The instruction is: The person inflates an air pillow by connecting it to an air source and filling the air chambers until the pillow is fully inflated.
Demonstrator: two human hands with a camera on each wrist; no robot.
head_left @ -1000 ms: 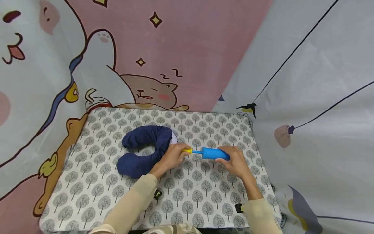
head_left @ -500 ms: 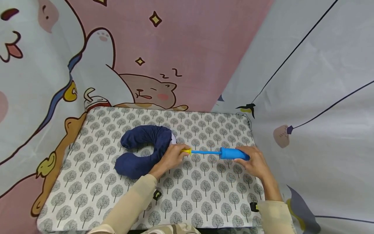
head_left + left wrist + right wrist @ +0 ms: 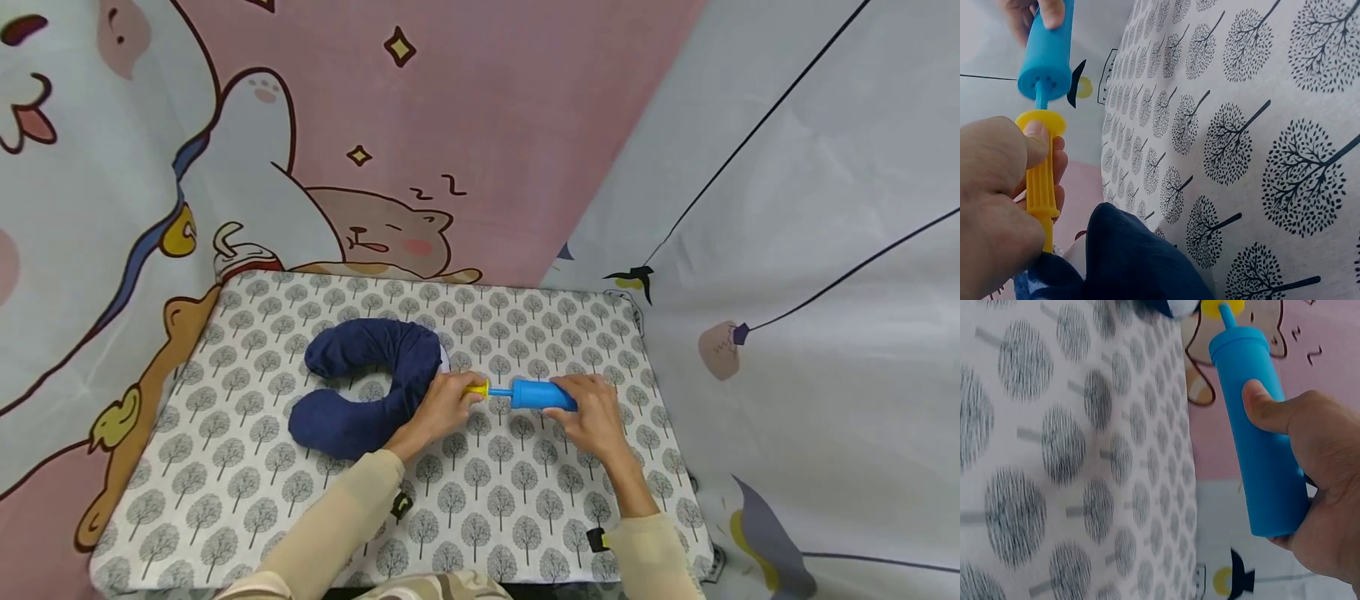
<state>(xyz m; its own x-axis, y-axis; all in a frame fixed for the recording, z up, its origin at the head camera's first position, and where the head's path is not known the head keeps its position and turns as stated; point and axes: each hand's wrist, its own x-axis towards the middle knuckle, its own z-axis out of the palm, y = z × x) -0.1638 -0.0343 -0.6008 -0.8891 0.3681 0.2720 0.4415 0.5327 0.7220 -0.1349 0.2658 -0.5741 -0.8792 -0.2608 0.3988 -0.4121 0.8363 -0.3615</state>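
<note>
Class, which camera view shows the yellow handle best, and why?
The left wrist view: the yellow handle looks large, ribs clear. The head view shows a small part; the right wrist view, just a piece at the top edge.

The table (image 3: 517, 533) is spread with a white cloth (image 3: 180, 475) printed all over with rows of dark, round-crowned trees on thin trunks. On the cloth, left of the middle, lies a navy U-shaped pillow (image 3: 408, 367). Its two rounded ends point left, and its bend faces right, where a pale patch (image 3: 445, 361) shows along the edge.
</note>
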